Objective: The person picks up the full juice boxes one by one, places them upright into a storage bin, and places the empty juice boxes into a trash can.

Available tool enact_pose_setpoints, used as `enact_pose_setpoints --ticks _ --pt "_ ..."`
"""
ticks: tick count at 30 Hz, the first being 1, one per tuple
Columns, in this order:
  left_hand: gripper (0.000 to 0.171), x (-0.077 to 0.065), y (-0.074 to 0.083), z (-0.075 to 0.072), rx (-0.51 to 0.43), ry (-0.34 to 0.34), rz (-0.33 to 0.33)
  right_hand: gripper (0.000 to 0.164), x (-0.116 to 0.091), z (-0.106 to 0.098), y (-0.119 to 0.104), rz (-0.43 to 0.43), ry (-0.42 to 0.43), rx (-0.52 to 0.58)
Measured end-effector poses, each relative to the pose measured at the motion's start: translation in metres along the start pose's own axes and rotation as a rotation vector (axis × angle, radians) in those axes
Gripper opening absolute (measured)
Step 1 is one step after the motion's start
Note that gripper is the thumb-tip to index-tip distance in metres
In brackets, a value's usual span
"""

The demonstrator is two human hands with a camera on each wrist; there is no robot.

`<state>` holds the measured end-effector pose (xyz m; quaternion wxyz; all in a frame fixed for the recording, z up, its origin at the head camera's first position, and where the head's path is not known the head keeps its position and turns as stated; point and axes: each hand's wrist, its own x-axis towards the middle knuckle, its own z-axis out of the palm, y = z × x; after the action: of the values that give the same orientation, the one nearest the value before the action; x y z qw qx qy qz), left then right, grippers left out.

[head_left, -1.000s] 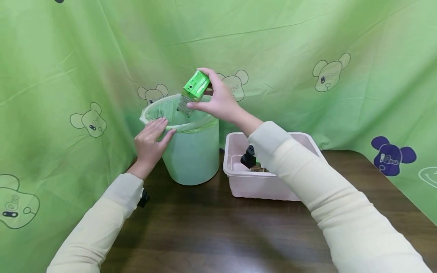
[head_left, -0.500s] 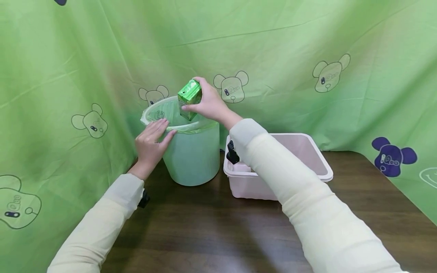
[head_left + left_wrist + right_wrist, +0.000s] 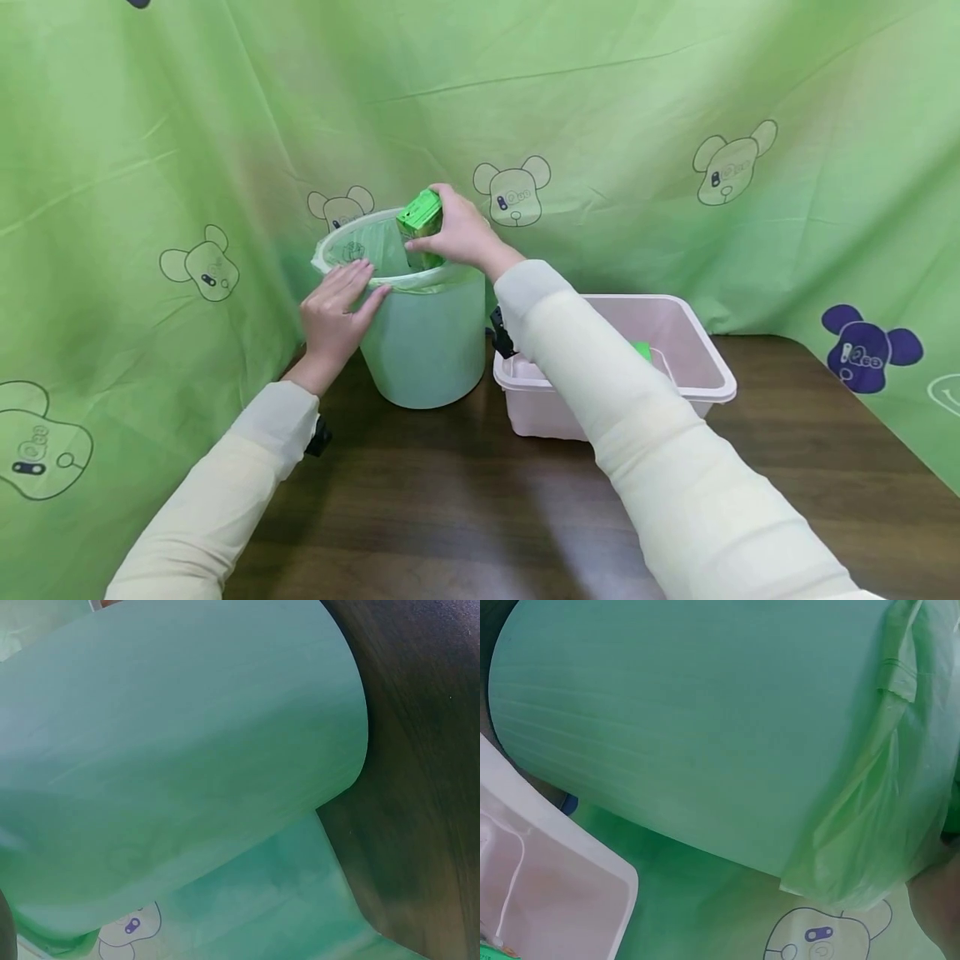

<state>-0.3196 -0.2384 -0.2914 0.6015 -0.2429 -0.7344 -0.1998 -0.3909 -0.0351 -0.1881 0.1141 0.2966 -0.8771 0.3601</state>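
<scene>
A pale green trash bin (image 3: pixel 425 350) stands upright on the table, a thin green bag (image 3: pixel 900 795) folded over its rim. My right hand (image 3: pixel 465 229) grips a bright green drink carton (image 3: pixel 422 215) between thumb and fingers, tilted, with its lower end inside the bin's mouth. On the near left rim rests my left hand (image 3: pixel 335 312), its fingers fairly straight and the thumb against the bin's outer side. The left wrist view shows mostly the bin's wall (image 3: pixel 195 735). The bin's bottom is hidden.
A pink plastic tub (image 3: pixel 697 392) stands right of the bin, partly behind my right sleeve. A green object (image 3: pixel 641 350) shows inside it, and a white cord-like line (image 3: pixel 514 877) too. Green printed cloth (image 3: pixel 615 150) hangs behind the brown table (image 3: pixel 420 500).
My right hand has moved slightly left and down, lowering the carton into the bin's mouth. The right arm has uncovered more of the tub. My left hand stays on the rim.
</scene>
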Motion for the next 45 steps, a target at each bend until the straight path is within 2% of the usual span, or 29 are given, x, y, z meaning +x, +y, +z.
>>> enact_pose_setpoints --ticks 14,27,37,45 --pt "0.036 -0.001 -0.001 0.000 0.005 -0.005 -0.002 0.091 0.000 0.004 0.003 0.010 -0.106 -0.083" --pt "0.038 -0.001 -0.002 0.000 0.008 -0.005 0.002 0.090 0.000 0.005 0.003 -0.001 -0.112 -0.078" --pt "0.035 0.000 -0.002 0.003 -0.001 -0.009 0.012 0.092 -0.001 0.000 0.003 0.028 -0.123 -0.062" --pt "0.035 0.002 -0.002 0.003 0.006 -0.022 0.018 0.089 -0.007 -0.006 0.006 -0.006 -0.122 -0.067"
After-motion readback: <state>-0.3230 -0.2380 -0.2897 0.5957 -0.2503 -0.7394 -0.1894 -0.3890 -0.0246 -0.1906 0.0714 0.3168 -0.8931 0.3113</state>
